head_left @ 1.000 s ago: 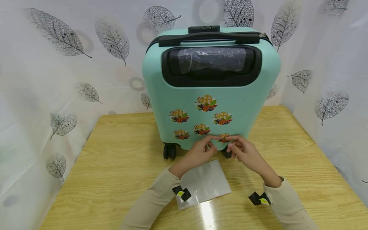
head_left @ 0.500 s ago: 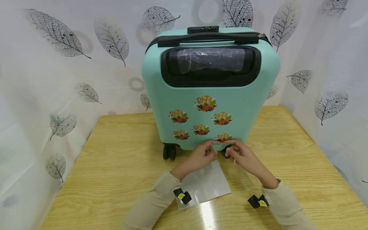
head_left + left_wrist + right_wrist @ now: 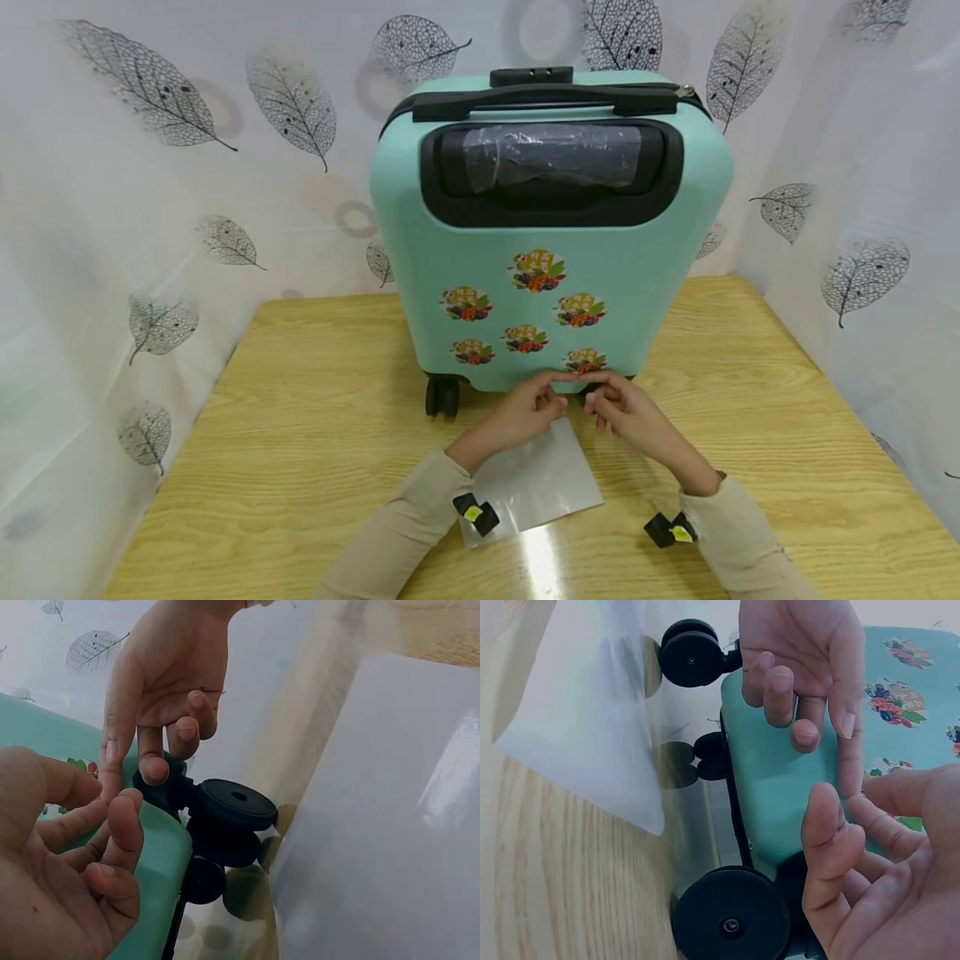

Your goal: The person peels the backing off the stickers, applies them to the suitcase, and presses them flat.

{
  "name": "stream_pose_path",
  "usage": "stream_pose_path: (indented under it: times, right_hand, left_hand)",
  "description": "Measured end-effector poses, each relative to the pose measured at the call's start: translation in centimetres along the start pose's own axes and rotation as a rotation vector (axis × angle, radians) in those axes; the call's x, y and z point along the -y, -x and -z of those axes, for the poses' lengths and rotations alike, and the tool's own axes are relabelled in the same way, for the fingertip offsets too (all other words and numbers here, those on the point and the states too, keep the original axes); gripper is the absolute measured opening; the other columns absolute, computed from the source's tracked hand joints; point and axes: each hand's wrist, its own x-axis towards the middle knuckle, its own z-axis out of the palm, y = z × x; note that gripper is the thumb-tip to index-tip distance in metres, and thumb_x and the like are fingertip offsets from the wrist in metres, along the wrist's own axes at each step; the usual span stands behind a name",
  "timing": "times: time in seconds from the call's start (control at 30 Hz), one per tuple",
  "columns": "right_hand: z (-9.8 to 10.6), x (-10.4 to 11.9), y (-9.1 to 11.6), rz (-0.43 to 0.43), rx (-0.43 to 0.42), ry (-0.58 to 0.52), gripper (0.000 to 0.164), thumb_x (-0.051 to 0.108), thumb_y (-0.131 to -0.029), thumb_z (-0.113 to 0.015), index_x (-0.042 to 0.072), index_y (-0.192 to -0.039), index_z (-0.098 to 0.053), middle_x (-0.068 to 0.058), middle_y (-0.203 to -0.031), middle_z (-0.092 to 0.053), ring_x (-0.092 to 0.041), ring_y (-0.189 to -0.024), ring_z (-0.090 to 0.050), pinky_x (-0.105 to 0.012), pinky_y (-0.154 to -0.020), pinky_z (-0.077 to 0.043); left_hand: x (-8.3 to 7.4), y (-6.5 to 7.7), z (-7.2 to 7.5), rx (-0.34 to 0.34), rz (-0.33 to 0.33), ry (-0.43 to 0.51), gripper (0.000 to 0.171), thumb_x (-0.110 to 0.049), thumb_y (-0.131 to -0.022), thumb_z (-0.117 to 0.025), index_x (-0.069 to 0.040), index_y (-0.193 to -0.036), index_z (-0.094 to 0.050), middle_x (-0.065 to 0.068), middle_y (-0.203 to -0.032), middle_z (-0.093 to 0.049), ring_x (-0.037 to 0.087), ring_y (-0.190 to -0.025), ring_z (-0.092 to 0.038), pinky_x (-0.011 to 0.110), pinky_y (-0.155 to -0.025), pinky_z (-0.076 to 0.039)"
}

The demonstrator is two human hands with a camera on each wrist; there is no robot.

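A mint-green suitcase point(image 3: 622, 267) stands upright with several round fruit stickers on its face. The lowest right sticker point(image 3: 585, 359) sits just above both index fingertips. My left hand point(image 3: 525, 410) comes in from the left, its index finger extended against the suitcase at the sticker's lower edge. Mirroring it, my right hand point(image 3: 633, 417) touches there with its own index finger. The two fingertips meet, and the other fingers bend loosely around nothing. In the right wrist view the fingers partly cover that sticker point(image 3: 889, 766).
A whitish glossy sheet point(image 3: 543, 483) lies on the wooden table point(image 3: 315, 467) below the hands. Black caster wheels point(image 3: 442, 396) carry the suitcase. Leaf-patterned cloth point(image 3: 300, 208) hangs behind and at both sides.
Both hands have slid slightly down, from the sticker's left and right edges to its lower edge, and their index fingertips have come together. The suitcase and the sheet have stayed put.
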Motion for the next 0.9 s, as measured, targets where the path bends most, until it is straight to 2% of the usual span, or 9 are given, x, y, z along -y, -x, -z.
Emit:
stream_pose_path:
  times: [0.17,0.3,0.43,0.67,0.9]
  right_hand:
    - [0.3,0.3,0.0,0.015,-0.001,0.003,0.033,0.009,-0.104,-0.040,-0.005,-0.134,-0.043,-0.019,-0.096,-0.058,-0.022,-0.065,-0.059,-0.031,-0.050,-0.045]
    - [0.6,0.7,0.0,0.023,-0.004,0.013,0.033,0.010,-0.104,-0.039,-0.002,-0.134,-0.044,-0.019,-0.099,-0.058,-0.018,-0.065,-0.060,-0.032,-0.050,-0.046]
    - [0.9,1.2,-0.1,0.051,-0.011,0.016,0.032,0.011,-0.104,-0.040,-0.001,-0.133,-0.045,-0.022,-0.099,-0.057,-0.021,-0.064,-0.059,-0.031,-0.049,-0.045]
    - [1.3,2.3,-0.1,0.081,-0.017,0.006,0.031,0.013,-0.104,-0.040,-0.003,-0.131,-0.045,-0.014,-0.094,-0.057,-0.024,-0.060,-0.058,-0.031,-0.047,-0.042]
    - [1.8,3.5,-0.2,0.083,-0.033,-0.017,0.033,0.011,-0.104,-0.039,-0.006,-0.132,-0.042,-0.012,-0.095,-0.057,-0.024,-0.059,-0.058,-0.028,-0.045,-0.042]
  left_hand:
    - [-0.4,0.1,0.2,0.002,-0.011,-0.006,0.039,-0.021,-0.102,-0.048,-0.022,-0.141,-0.047,0.018,-0.100,-0.065,0.025,-0.069,-0.059,0.024,-0.056,-0.045]
    - [-1.2,0.1,0.6,0.003,-0.028,-0.027,0.040,-0.020,-0.102,-0.047,-0.022,-0.142,-0.046,0.010,-0.096,-0.065,0.021,-0.068,-0.057,0.024,-0.057,-0.044]
    - [-2.0,0.0,1.0,0.004,-0.031,-0.056,0.040,-0.019,-0.102,-0.047,-0.021,-0.141,-0.046,0.004,-0.096,-0.063,0.015,-0.066,-0.054,0.023,-0.057,-0.044]
    - [-3.5,-0.2,1.4,-0.001,-0.046,-0.097,0.037,-0.019,-0.102,-0.046,-0.018,-0.139,-0.048,0.011,-0.103,-0.065,0.021,-0.070,-0.058,0.024,-0.056,-0.044]
    - [-4.7,-0.2,1.6,0.000,-0.056,-0.059,0.036,-0.021,-0.102,-0.047,-0.021,-0.139,-0.047,0.013,-0.110,-0.063,0.028,-0.073,-0.058,0.025,-0.056,-0.043]
